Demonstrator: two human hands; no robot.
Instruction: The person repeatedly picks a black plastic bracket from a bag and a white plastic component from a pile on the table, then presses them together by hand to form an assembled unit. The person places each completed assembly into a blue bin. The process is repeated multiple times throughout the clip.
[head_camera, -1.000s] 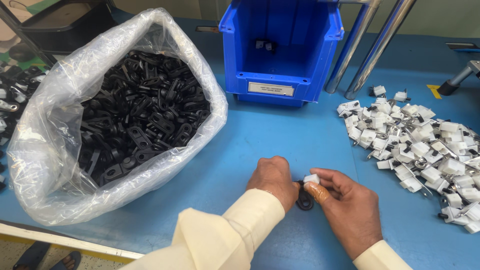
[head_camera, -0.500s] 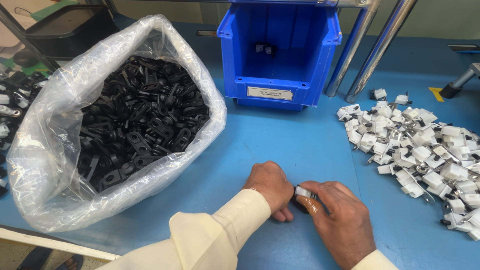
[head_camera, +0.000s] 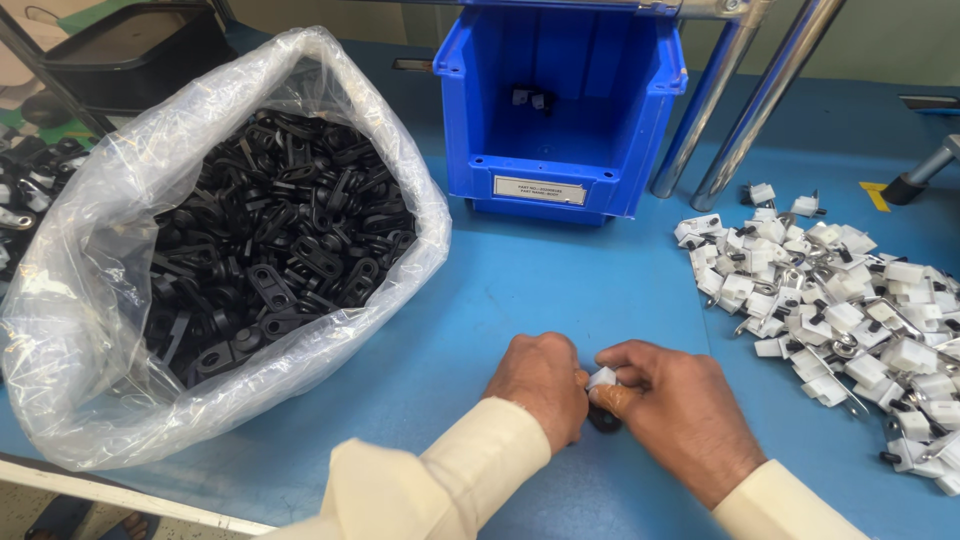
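Note:
Low on the blue table (head_camera: 530, 290), my left hand (head_camera: 540, 385) and my right hand (head_camera: 680, 415) meet. Between their fingertips sits a small white plastic clip (head_camera: 602, 378), pressed against a black plastic part (head_camera: 604, 420) that peeks out below the fingers. Both hands pinch this pair together. Most of the black part is hidden by my fingers. Cream sleeves cover both wrists.
A clear plastic bag (head_camera: 100, 300) full of black plastic parts (head_camera: 280, 240) lies at the left. A blue bin (head_camera: 560, 110) holding a few small pieces stands at the back. A heap of white clips (head_camera: 840, 310) spreads at the right. Two metal poles (head_camera: 740, 100) rise behind.
My hands stay joined at the same spot, fingers shifting around the white clip and black part. The view has dipped slightly.

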